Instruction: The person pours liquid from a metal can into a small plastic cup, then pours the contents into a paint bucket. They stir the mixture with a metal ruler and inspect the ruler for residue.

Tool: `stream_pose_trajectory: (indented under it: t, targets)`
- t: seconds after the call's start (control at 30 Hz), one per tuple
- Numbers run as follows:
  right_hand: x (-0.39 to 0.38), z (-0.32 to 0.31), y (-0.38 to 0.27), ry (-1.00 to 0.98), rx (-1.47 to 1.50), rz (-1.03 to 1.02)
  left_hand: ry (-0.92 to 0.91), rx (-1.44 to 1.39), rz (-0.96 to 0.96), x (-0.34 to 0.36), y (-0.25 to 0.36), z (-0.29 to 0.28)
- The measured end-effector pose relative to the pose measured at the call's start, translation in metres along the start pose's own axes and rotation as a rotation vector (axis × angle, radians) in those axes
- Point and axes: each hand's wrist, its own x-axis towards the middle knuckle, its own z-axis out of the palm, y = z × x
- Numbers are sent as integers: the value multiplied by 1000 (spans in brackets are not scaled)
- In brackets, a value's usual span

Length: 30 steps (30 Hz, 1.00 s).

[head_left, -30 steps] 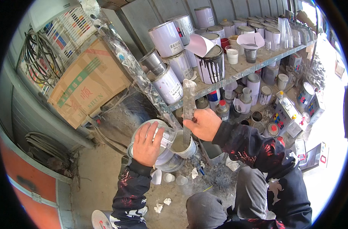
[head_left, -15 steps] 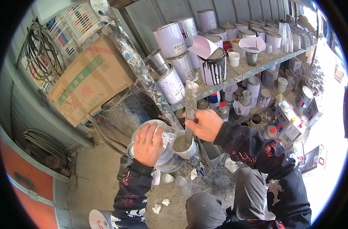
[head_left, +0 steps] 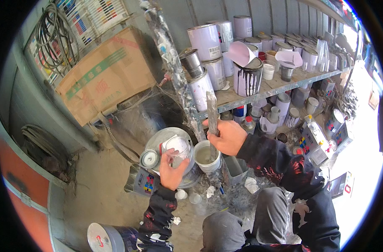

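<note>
Around a clear plastic cup (head_left: 184,148) with white residue in it, the fingers of my left hand (head_left: 173,171) are closed. The cup is above a large round drum (head_left: 160,139), beside a small round can (head_left: 150,158). My right hand (head_left: 229,137) grips a flat, paint-crusted stirring stick (head_left: 211,107) that stands nearly upright. Its lower end is inside a white bucket (head_left: 208,167), which holds a pale liquid. The stick's tip is hidden in the bucket.
Paint cans (head_left: 204,42) crowd the shelf (head_left: 279,89) ahead, with more cans and tins beneath it. A cardboard box (head_left: 105,77) is at the left. A rectangular tin (head_left: 141,180) and small cups (head_left: 195,198) stand on the floor. A large can (head_left: 105,238) is near my left sleeve.
My left hand has drawn the cup back from the bucket's rim, and the cup is less tilted. My right hand still holds the stick in the bucket. The view has shifted.
</note>
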Motion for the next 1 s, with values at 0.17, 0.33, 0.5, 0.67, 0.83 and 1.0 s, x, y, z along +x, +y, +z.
stream_pose_trajectory:
  t: [0.17,0.33,0.5,0.67,0.83,1.0]
  targets:
    - [13,28,-4,31,214,-12,176,-364,-66,-64,-37,0]
    - [25,16,-2,-17,-93,-3,301,-417,-278,-163,-83,1]
    - [22,5,2,-139,-297,64,373,-334,-457,-252,-119,-2]
    - [18,24,-5,-66,104,77,331,-122,-494,-280,-110,4]
    - [16,12,-9,-70,-251,19,318,1,-337,-265,-91,-1]
    - [14,24,0,-41,43,37,323,-52,-306,-248,-82,2]
